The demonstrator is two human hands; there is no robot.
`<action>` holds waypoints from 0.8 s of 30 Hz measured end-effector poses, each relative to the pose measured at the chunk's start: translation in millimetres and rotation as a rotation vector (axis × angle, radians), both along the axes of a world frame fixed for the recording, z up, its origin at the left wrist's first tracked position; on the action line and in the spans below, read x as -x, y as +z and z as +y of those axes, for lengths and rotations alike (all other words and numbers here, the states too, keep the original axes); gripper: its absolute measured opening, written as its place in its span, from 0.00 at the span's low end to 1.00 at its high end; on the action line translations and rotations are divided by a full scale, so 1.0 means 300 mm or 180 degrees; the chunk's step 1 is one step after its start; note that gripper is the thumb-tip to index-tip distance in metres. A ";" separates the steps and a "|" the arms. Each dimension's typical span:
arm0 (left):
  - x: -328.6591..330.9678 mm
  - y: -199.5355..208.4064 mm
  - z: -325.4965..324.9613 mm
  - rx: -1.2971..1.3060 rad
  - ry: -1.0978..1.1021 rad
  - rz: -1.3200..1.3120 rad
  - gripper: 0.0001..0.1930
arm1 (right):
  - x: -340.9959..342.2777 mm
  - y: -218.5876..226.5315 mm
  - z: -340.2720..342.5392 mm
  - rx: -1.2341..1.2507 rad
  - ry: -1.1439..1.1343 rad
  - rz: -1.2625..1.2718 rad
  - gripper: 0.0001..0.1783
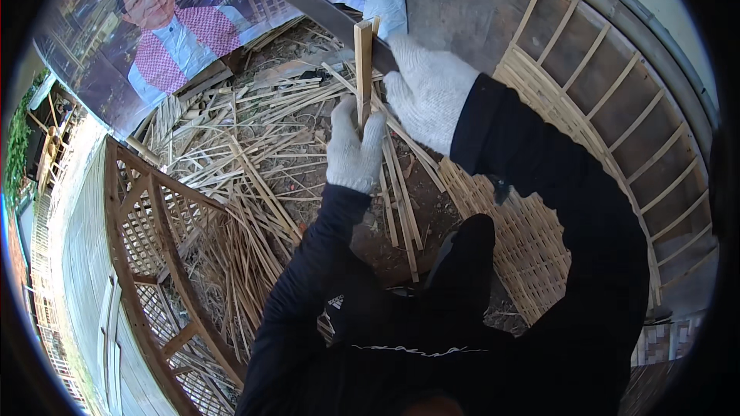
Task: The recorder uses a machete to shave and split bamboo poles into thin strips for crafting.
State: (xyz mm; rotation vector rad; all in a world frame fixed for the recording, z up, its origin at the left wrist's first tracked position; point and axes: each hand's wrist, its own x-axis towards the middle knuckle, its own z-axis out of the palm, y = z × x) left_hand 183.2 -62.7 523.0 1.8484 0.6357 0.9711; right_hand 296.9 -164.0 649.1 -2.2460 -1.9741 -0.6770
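My left hand, in a white knit glove, is closed round the lower part of an upright bamboo strip. My right hand, gloved the same way, grips a machete at its handle end; the handle itself is hidden in the fist. The long dark machete blade points up and to the left. It crosses behind the front face of the strip near its top, and a thin sliver of bamboo shows on the blade's far side. Whether the blade is wedged into the strip I cannot tell.
Loose bamboo strips litter the ground ahead and left. A woven bamboo panel lies at my right, beside slats against a wall. A brown wooden lattice frame stands left. A printed banner hangs at the back.
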 end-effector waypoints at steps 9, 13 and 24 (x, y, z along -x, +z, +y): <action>0.072 0.181 0.129 -0.2359 0.0861 -0.1600 0.29 | -0.067 -0.070 0.006 -0.0148 0.0638 -0.1021 0.12; 0.021 0.345 0.209 -0.3741 0.0846 -0.1566 0.17 | -0.041 -0.244 0.061 -0.0022 0.0526 0.0192 0.12; -0.080 0.314 0.297 -0.0628 -0.0622 -0.2335 0.14 | 0.036 -1.049 0.211 0.0715 -0.0238 0.1989 0.15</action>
